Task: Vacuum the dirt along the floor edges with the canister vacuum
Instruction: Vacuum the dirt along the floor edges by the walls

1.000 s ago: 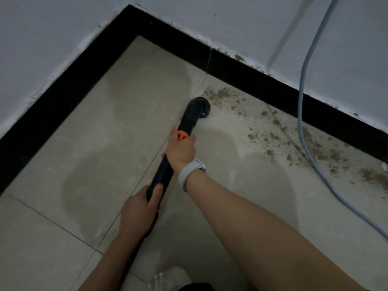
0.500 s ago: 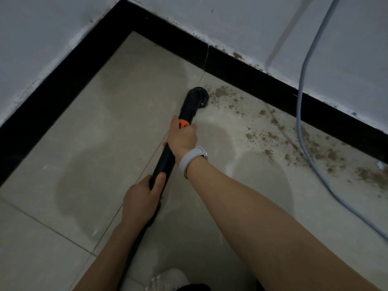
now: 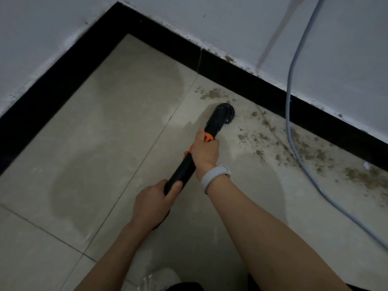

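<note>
shoe (image 3: 159, 278): pale, bottom edge of view, on the floor, partly cut off.
left hand (image 3: 152, 203): fingers and thumb wrapped round the lower end of the wand, thumb lying up along it.
right hand (image 3: 204, 153): gripping the wand higher up, right at the orange collar (image 3: 207, 138); back of hand up.
band (image 3: 214, 176): white, on the right wrist.
wand (image 3: 182, 171): black tube, slanting up and right from the left hand to the nozzle; both hands on it.
nozzle (image 3: 223, 111): round black head, down on the floor, near the far skirting, at the left end of the dirt.
floor (image 3: 94, 143): beige tiles with grout lines, darker blotchy patch left of the wand.
dirt (image 3: 310, 152): brown crumbs strewn along the far edge, from just beyond the nozzle out to the right; a clump (image 3: 212, 94) sits between nozzle and skirting.
cable (image 3: 292, 97): grey, drops down the far wall, runs through the dirt and off to the lower right.
scrap (image 3: 366, 165): small, white, in the dirt at right.
skirting (image 3: 241, 77): black strip along both walls, meets in the corner top left.
walls (image 3: 210, 22): white, scuffed along the skirting.
</note>
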Tool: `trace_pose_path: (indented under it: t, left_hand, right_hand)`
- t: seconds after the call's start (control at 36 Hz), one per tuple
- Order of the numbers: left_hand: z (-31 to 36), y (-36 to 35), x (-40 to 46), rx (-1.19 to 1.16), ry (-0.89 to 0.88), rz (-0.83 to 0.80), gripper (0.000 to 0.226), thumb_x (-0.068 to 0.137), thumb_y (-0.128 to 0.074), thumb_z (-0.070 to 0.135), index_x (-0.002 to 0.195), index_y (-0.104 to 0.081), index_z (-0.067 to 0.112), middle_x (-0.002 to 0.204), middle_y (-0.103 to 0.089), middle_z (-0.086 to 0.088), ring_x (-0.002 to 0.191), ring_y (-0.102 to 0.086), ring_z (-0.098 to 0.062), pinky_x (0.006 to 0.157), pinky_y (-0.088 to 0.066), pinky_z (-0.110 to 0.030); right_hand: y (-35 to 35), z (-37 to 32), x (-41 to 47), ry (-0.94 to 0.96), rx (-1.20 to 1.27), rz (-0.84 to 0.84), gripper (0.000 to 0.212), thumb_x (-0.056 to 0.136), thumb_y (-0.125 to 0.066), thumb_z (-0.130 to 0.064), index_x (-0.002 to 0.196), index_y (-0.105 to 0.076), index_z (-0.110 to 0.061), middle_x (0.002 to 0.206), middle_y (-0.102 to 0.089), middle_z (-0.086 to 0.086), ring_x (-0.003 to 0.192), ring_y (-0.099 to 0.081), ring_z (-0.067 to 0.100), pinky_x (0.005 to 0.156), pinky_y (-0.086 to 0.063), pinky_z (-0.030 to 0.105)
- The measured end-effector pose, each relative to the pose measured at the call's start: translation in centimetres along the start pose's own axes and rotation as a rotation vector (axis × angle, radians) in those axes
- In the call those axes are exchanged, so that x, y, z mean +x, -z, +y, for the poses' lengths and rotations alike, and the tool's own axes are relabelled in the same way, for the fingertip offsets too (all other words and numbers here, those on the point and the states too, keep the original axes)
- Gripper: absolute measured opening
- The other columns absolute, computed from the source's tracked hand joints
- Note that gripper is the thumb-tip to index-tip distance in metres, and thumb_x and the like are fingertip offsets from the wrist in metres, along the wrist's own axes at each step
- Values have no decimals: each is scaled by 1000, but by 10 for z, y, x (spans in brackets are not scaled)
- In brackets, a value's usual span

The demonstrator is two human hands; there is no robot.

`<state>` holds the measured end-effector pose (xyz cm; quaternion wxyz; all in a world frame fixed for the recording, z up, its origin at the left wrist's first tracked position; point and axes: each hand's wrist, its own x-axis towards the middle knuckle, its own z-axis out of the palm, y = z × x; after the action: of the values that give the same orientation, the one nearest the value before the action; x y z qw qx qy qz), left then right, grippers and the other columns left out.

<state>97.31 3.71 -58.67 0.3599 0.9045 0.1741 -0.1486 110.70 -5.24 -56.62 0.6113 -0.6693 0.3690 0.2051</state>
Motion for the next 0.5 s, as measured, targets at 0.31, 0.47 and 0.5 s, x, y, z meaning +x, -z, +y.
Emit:
trace_pose_path:
  t: [0.31,0.47,0.5]
  left_hand:
    - [1,-1,-8,8,3,11,79,68,-12,79,75,-58,15,64,-66,0,59,-61,-18,63,-51,-38]
    - [-15,11,-17,-94,94,107,70,70,-17,77,67,-54,18,60,-64,1,56,-59,-17,58,-48,-37]
    - [-18,13,-16,-101,108,120,70,70,-18,77,68,-56,17,60,-64,0,56,-60,-18,58,-47,-36]
  right_hand:
    - [5,9,-4,44,15,49,40,99,-47,-41,123,-43,-9,75,-54,6,46,-55,20,61,-59,42]
    - [-31,11,-17,79,-53,-67,38,99,-48,-40,118,-43,-8,74,-53,4,54,-55,23,65,-59,48]
    - [-37,10,-17,79,-67,-90,38,99,-48,-40,118,-43,-8,74,-52,4,54,-55,23,66,-59,48]
